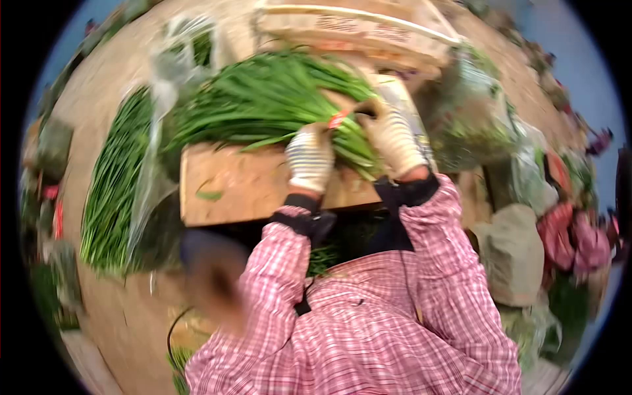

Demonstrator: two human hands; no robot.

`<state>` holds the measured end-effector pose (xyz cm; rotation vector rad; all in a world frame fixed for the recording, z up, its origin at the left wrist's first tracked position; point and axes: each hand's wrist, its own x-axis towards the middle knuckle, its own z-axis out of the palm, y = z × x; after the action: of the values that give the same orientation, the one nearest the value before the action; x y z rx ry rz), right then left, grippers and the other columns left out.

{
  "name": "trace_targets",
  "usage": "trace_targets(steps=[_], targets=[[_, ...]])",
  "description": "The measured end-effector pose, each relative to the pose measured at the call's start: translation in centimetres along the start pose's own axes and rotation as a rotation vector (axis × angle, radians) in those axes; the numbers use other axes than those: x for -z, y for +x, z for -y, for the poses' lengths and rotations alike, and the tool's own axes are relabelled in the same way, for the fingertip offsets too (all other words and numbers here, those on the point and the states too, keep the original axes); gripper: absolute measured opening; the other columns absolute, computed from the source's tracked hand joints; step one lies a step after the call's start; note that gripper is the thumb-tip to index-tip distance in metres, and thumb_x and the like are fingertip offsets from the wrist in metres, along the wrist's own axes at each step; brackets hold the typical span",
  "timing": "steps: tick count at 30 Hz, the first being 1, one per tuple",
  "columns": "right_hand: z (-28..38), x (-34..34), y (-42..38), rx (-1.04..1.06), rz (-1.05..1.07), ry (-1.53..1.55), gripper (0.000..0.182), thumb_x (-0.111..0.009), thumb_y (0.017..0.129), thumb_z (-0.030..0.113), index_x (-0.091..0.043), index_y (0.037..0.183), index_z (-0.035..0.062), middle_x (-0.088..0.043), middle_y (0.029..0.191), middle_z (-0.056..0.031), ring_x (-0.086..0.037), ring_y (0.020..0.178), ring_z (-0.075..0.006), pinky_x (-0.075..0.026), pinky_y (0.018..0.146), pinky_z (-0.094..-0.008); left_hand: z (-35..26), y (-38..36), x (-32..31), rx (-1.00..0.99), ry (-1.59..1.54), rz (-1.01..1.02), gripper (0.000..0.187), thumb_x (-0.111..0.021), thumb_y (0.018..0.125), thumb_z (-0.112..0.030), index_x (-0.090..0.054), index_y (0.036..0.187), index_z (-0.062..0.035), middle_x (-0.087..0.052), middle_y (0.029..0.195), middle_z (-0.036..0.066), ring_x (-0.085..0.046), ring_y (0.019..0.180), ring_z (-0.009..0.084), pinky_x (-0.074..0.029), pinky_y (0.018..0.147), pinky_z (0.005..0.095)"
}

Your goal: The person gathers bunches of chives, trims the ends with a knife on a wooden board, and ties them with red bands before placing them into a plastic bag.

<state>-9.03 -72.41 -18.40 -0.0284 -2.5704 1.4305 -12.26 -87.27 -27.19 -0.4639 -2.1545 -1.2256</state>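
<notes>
A big bunch of long green chives (pixel 263 99) lies across a wooden board (pixel 224 191) in front of me, leaves to the left and pale stalks to the right. A red band (pixel 338 119) crosses the stalks between my hands. My left hand (pixel 309 158), in a striped white glove, is closed at the near side of the bunch beside the band. On the other side, my right hand (pixel 393 137), gloved alike, has its fingers curled in against the stalks. Both sets of fingertips are partly hidden and blurred.
More chives (pixel 118 178) lie at the left beside clear plastic (pixel 148 184). A printed crate (pixel 355 29) stands beyond the board. Bagged greens (pixel 467 125) are at the right, near a grey-brown sack (pixel 510 253). A blurred brown shape (pixel 217 283) is by my left arm.
</notes>
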Motion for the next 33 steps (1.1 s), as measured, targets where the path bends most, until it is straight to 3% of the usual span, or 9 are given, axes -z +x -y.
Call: trace_targets(steps=[1, 3, 7, 12, 15, 17, 19, 23, 33], targets=[[0.1, 0.3, 0.8, 0.135, -0.061, -0.4, 0.02, -0.059, 0.088, 0.025, -0.063, 0.102, 0.0114, -0.064, 0.091, -0.0137, -0.062, 0.085, -0.0327, -0.05, 0.074, -0.0427, -0.7, 0.5, -0.4, -0.021, 0.024, -0.011, 0.007, -0.066, 0.08, -0.009, -0.064, 0.087, -0.0077, -0.064, 0.082, 0.015, -0.062, 0.075, 0.035, -0.049, 0.067, 0.0424], [1.3, -1.7, 1.1, 0.223, -0.095, -0.593, 0.017, -0.063, 0.083, 0.011, -0.066, 0.099, 0.0072, -0.066, 0.09, -0.018, -0.063, 0.092, -0.0339, -0.049, 0.079, -0.0407, -0.7, 0.3, 0.3, 0.056, -0.033, 0.029, 0.008, -0.066, 0.08, -0.005, -0.064, 0.088, -0.0067, -0.064, 0.082, 0.015, -0.062, 0.076, 0.0352, -0.05, 0.067, 0.0417], [2.2, -2.3, 2.2, 0.203, 0.034, -0.797, 0.017, -0.067, 0.08, 0.025, -0.071, 0.093, 0.0139, -0.065, 0.095, -0.013, -0.062, 0.094, -0.0332, -0.045, 0.083, -0.0447, -0.3, 0.4, -0.1, 0.031, -0.033, 0.034, 0.01, -0.067, 0.079, -0.007, -0.064, 0.089, -0.0066, -0.064, 0.084, 0.016, -0.062, 0.078, 0.036, -0.05, 0.069, 0.0422], [-0.7, -2.1, 3.5, 0.012, 0.106, -0.428, 0.019, -0.067, 0.078, 0.027, -0.071, 0.09, 0.0124, -0.066, 0.098, -0.0124, -0.061, 0.095, -0.0307, -0.042, 0.084, -0.0439, -0.6, 0.3, -0.4, 0.038, -0.028, 0.035, 0.01, -0.067, 0.08, -0.011, -0.065, 0.089, -0.0065, -0.064, 0.085, 0.016, -0.061, 0.08, 0.0365, -0.05, 0.07, 0.0426], [-1.0, -2.8, 3.3, 0.121, 0.004, -0.416, 0.017, -0.068, 0.077, 0.014, -0.068, 0.091, 0.0031, -0.067, 0.088, -0.0159, -0.065, 0.085, -0.0292, -0.049, 0.077, -0.0364, -0.7, 0.9, 0.0, 0.093, -0.004, 0.094, 0.009, -0.066, 0.081, -0.014, -0.066, 0.087, -0.007, -0.064, 0.083, 0.016, -0.061, 0.08, 0.0365, -0.05, 0.07, 0.0424], [-0.4, -3.0, 2.6, 0.155, -0.052, -0.525, 0.013, -0.066, 0.078, 0.014, -0.068, 0.086, 0.0045, -0.066, 0.088, -0.0159, -0.063, 0.085, -0.0327, -0.048, 0.077, -0.0393, -1.0, 1.3, -0.2, 0.07, 0.055, 0.149, 0.011, -0.065, 0.083, -0.017, -0.065, 0.085, -0.0069, -0.064, 0.082, 0.017, -0.061, 0.08, 0.0367, -0.05, 0.07, 0.0438], [-1.1, -3.7, 2.5, 0.14, -0.187, -0.705, 0.013, -0.064, 0.079, 0.025, -0.069, 0.085, 0.0143, -0.066, 0.091, -0.0122, -0.061, 0.092, -0.0309, -0.038, 0.085, -0.0478, -1.1, 1.5, -0.4, 0.057, 0.115, 0.187, 0.011, -0.063, 0.084, -0.018, -0.064, 0.086, -0.0074, -0.064, 0.084, 0.017, -0.061, 0.081, 0.0367, -0.049, 0.071, 0.0446], [-2.5, -4.4, 2.9, 0.076, -0.295, -0.565, 0.015, -0.063, 0.079, 0.025, -0.07, 0.084, 0.0125, -0.066, 0.09, -0.0143, -0.062, 0.091, -0.0327, -0.04, 0.083, -0.0475, -1.1, 1.4, -0.2, 0.054, 0.14, 0.204, 0.011, -0.062, 0.084, -0.017, -0.063, 0.09, -0.0087, -0.064, 0.086, 0.016, -0.061, 0.081, 0.0365, -0.049, 0.071, 0.0451], [-2.4, -4.0, 3.6, -0.05, -0.253, -0.619, 0.018, -0.061, 0.08, 0.025, -0.07, 0.088, 0.0114, -0.066, 0.095, -0.0144, -0.062, 0.092, -0.0345, -0.044, 0.082, -0.0459, -1.1, 1.5, -0.2, -0.047, 0.229, 0.215, 0.009, -0.061, 0.083, -0.015, -0.062, 0.089, -0.0085, -0.063, 0.084, 0.014, -0.062, 0.078, 0.0347, -0.05, 0.068, 0.0438]])
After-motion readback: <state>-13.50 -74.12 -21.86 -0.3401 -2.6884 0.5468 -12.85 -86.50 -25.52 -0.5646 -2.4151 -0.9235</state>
